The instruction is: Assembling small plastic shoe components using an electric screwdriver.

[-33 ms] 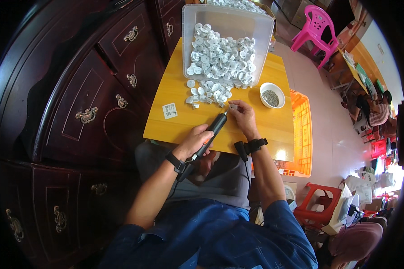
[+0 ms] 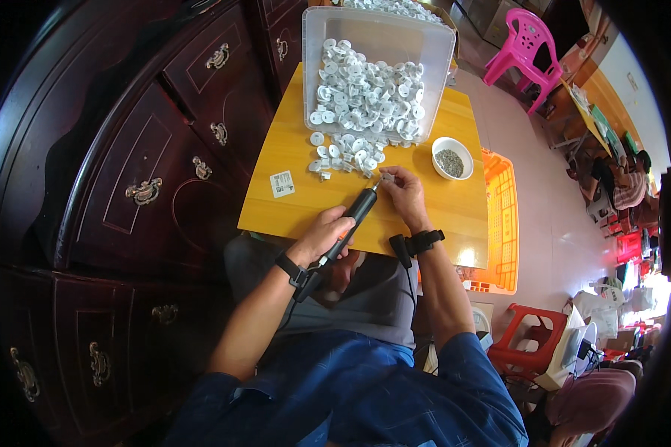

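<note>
My left hand (image 2: 322,237) is wrapped round a black electric screwdriver (image 2: 360,208), whose bit points away from me. Close by the bit, my right hand (image 2: 408,197) pinches a small pale plastic part (image 2: 386,178) between its fingertips; the fingers partly cover it. Just beyond both hands lies a loose pile of white round plastic parts (image 2: 348,152) on the yellow wooden table (image 2: 440,216). More of these parts fill a clear plastic bin (image 2: 435,45) at the table's far side. Right of my right hand stands a white bowl (image 2: 467,148) with many tiny metal pieces, likely screws.
A small white printed card (image 2: 282,184) lies at the table's left. An orange plastic crate (image 2: 503,216) stands beside its right edge. Dark wooden drawers (image 2: 119,164) rise on the left. Farther right are a pink chair (image 2: 528,48), a red stool (image 2: 529,335) and other people.
</note>
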`<control>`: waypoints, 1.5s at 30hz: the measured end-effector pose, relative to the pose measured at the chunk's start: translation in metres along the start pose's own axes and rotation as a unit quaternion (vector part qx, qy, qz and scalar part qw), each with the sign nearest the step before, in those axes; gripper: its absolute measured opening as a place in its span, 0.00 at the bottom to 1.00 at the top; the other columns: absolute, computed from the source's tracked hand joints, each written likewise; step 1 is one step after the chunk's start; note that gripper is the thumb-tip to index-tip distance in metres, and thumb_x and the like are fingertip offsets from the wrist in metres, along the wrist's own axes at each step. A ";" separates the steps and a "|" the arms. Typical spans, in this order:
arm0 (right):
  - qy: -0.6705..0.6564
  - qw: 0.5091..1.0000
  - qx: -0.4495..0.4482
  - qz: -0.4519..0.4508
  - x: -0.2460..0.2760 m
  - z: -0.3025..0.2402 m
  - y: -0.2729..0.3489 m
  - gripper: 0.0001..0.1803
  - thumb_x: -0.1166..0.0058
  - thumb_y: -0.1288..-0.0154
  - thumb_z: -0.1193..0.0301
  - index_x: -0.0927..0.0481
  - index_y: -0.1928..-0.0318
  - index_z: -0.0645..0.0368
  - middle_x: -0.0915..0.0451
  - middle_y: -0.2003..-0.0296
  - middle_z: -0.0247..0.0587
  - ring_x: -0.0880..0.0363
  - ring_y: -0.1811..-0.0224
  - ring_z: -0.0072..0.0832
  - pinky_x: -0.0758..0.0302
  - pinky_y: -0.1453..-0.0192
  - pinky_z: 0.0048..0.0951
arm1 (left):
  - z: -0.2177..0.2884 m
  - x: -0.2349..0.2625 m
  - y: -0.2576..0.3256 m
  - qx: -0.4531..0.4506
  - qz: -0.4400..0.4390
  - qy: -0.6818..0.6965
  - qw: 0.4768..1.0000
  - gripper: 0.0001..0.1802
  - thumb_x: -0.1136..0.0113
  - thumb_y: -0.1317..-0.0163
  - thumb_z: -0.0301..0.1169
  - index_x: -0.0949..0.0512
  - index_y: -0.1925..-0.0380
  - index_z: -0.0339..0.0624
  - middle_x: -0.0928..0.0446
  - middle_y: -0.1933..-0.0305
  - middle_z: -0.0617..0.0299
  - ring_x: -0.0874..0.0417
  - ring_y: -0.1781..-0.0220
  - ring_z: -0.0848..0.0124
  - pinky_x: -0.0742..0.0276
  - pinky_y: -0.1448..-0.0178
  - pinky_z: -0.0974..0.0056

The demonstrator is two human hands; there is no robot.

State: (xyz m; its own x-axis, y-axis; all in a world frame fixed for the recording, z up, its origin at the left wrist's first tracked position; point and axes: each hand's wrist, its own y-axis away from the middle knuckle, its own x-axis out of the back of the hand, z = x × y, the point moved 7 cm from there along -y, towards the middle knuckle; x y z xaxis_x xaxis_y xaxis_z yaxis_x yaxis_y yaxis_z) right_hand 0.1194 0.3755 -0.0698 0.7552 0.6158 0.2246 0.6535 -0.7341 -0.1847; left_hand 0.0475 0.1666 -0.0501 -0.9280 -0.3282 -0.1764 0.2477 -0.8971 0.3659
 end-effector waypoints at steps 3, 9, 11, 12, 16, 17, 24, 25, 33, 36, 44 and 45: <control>-0.010 1.000 -0.001 -0.001 -0.001 -0.003 0.000 0.13 0.39 0.41 0.77 0.14 0.54 0.56 0.30 0.79 0.22 0.36 0.76 0.13 0.34 0.72 0.19 | 0.000 0.001 0.001 -0.001 0.000 0.001 1.000 0.18 0.51 0.32 0.40 0.30 0.50 0.38 0.23 0.74 0.60 0.22 0.81 0.74 0.25 0.77 0.70; -0.007 1.000 -0.023 -0.002 -0.002 -0.014 0.002 0.13 0.39 0.41 0.77 0.15 0.54 0.58 0.23 0.75 0.24 0.30 0.74 0.11 0.30 0.69 0.17 | 0.004 -0.002 0.003 -0.009 0.007 0.016 1.000 0.13 0.51 0.32 0.38 0.30 0.60 0.39 0.25 0.75 0.61 0.24 0.83 0.75 0.29 0.80 0.70; -0.028 0.999 -0.029 0.005 -0.002 -0.022 0.003 0.13 0.40 0.40 0.77 0.15 0.54 0.60 0.21 0.73 0.26 0.28 0.72 0.11 0.29 0.67 0.17 | 0.004 -0.002 0.004 -0.011 0.010 0.015 1.000 0.13 0.51 0.32 0.38 0.30 0.60 0.39 0.25 0.75 0.61 0.24 0.82 0.75 0.29 0.79 0.70; -0.028 0.999 -0.027 0.007 0.000 -0.022 0.002 0.13 0.40 0.40 0.77 0.15 0.54 0.60 0.21 0.73 0.26 0.28 0.72 0.11 0.29 0.67 0.17 | 0.005 -0.003 0.004 -0.015 0.003 -0.002 1.000 0.13 0.51 0.32 0.38 0.30 0.60 0.39 0.25 0.75 0.61 0.24 0.82 0.75 0.29 0.79 0.70; 0.025 0.998 -0.031 0.043 0.017 -0.033 0.007 0.12 0.40 0.40 0.75 0.15 0.54 0.56 0.18 0.70 0.34 0.23 0.70 0.20 0.25 0.65 0.23 | 0.006 -0.006 0.004 -0.010 -0.026 -0.043 0.999 0.13 0.51 0.32 0.38 0.30 0.60 0.39 0.25 0.74 0.61 0.24 0.81 0.75 0.29 0.77 0.69; 0.108 0.993 -0.007 0.043 0.022 -0.043 0.010 0.11 0.41 0.40 0.74 0.15 0.56 0.54 0.17 0.69 0.38 0.20 0.69 0.26 0.24 0.64 0.27 | 0.005 -0.005 0.004 -0.010 -0.028 -0.043 0.999 0.13 0.51 0.32 0.38 0.30 0.60 0.39 0.25 0.74 0.61 0.24 0.81 0.75 0.29 0.77 0.69; 0.383 0.919 0.078 0.041 0.079 -0.065 0.039 0.06 0.40 0.41 0.71 0.15 0.62 0.52 0.19 0.64 0.46 0.18 0.62 0.48 0.21 0.57 0.43 | 0.001 -0.003 0.003 -0.010 -0.040 -0.008 0.999 0.15 0.51 0.30 0.39 0.29 0.54 0.39 0.23 0.73 0.60 0.21 0.79 0.74 0.25 0.74 0.69; 0.405 0.911 0.068 0.029 0.086 -0.064 0.042 0.07 0.40 0.41 0.71 0.15 0.62 0.51 0.20 0.63 0.46 0.18 0.61 0.48 0.21 0.56 0.43 | 0.000 -0.003 0.002 -0.007 -0.040 -0.012 0.999 0.15 0.51 0.30 0.39 0.29 0.54 0.39 0.23 0.73 0.60 0.21 0.79 0.74 0.25 0.74 0.69; 0.419 0.904 0.081 0.035 0.133 -0.094 0.001 0.09 0.41 0.44 0.73 0.15 0.62 0.55 0.18 0.65 0.47 0.17 0.62 0.45 0.21 0.57 0.42 | 0.004 -0.002 0.003 -0.003 -0.031 0.016 0.999 0.11 0.50 0.32 0.36 0.30 0.61 0.39 0.24 0.75 0.61 0.23 0.82 0.75 0.26 0.78 0.71; 0.461 0.884 0.074 0.034 0.137 -0.088 -0.036 0.08 0.45 0.42 0.72 0.15 0.63 0.55 0.17 0.67 0.50 0.16 0.63 0.46 0.20 0.58 0.43 | 0.005 -0.005 0.000 -0.002 -0.039 0.016 0.999 0.11 0.50 0.31 0.37 0.30 0.60 0.39 0.24 0.75 0.61 0.23 0.83 0.75 0.26 0.78 0.71; 0.640 0.766 -0.062 -0.010 0.126 -0.039 -0.089 0.12 0.44 0.44 0.64 0.14 0.64 0.55 0.16 0.63 0.54 0.16 0.59 0.50 0.19 0.55 0.47 | 0.007 -0.005 0.007 -0.011 -0.047 0.032 0.998 0.13 0.49 0.32 0.36 0.30 0.56 0.38 0.25 0.74 0.61 0.24 0.82 0.76 0.25 0.76 0.71; 0.625 0.778 -0.058 -0.002 0.126 -0.034 -0.089 0.11 0.45 0.43 0.64 0.14 0.64 0.54 0.16 0.63 0.54 0.16 0.59 0.51 0.19 0.54 0.48 | 0.005 -0.005 0.008 -0.013 -0.050 0.027 0.998 0.13 0.49 0.32 0.37 0.30 0.57 0.39 0.24 0.74 0.61 0.23 0.82 0.76 0.25 0.76 0.71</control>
State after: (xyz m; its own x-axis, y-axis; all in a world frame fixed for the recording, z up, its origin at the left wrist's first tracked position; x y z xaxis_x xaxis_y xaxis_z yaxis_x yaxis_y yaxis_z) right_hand 0.1551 0.5087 0.0072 0.0664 -0.0890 0.9938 0.5922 -0.7981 -0.1111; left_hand 0.0522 0.1626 -0.0414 -0.9323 -0.2517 -0.2596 0.1627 -0.9332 0.3205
